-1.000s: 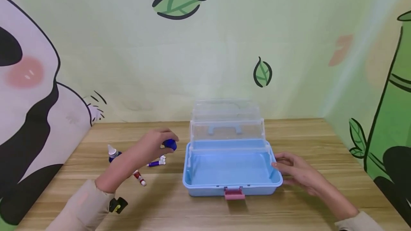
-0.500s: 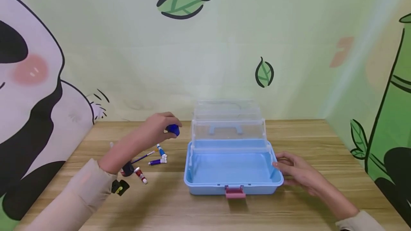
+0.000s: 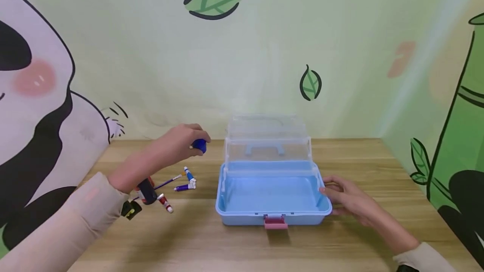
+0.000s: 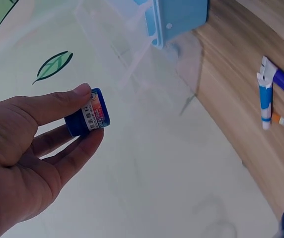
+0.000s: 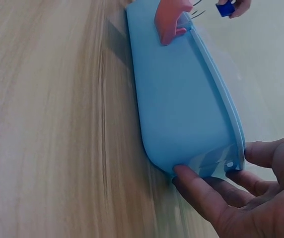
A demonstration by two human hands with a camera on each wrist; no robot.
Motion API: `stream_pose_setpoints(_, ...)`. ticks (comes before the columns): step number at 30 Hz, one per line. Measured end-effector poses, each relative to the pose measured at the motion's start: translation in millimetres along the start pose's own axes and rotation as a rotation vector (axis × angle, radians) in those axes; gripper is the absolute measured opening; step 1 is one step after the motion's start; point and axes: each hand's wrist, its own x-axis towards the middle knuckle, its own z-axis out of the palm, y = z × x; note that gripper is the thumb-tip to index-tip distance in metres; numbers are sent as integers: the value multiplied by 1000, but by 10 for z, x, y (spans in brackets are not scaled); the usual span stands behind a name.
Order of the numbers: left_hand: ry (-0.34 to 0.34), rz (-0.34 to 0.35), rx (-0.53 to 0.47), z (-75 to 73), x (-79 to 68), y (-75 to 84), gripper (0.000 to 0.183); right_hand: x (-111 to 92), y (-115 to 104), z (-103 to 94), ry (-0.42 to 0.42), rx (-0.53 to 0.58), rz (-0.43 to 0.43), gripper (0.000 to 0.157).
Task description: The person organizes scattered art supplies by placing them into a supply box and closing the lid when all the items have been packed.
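Your right hand (image 3: 348, 198) grips the box (image 3: 272, 195) at its 3 o'clock end; it should feel light and stiff, and only blue plastic shows inside, below the raised clear lid (image 3: 268, 131). Farther off, toward its 10 o'clock, your left hand (image 3: 183, 139) pinches the small bottle (image 3: 200, 146) above the counter (image 3: 204, 247). Likely hard and slick, it suits that pinch; its contents are hidden.
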Motion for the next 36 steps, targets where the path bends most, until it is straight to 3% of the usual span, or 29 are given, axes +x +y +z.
stream_pose_setpoints(10,-60,30,76,-395,115,37,26,17,-29,-15,-4,-1,0,53)
stream_pose_setpoints(14,-68,7,67,-465,141,4,28,24,-22,-10,-12,10,-9,52)
stream_pose_setpoints(25,-48,-50,-27,-187,442,-57,31,-5,21,10,-21,21,-7,52)
stream_pose_setpoints(29,-40,-79,-57,-143,585,-81,31,-1,9,18,-34,18,-10,54)
stream_pose_setpoints(36,-53,-64,-88,-91,826,-99,31,9,-24,12,-22,22,-7,54)
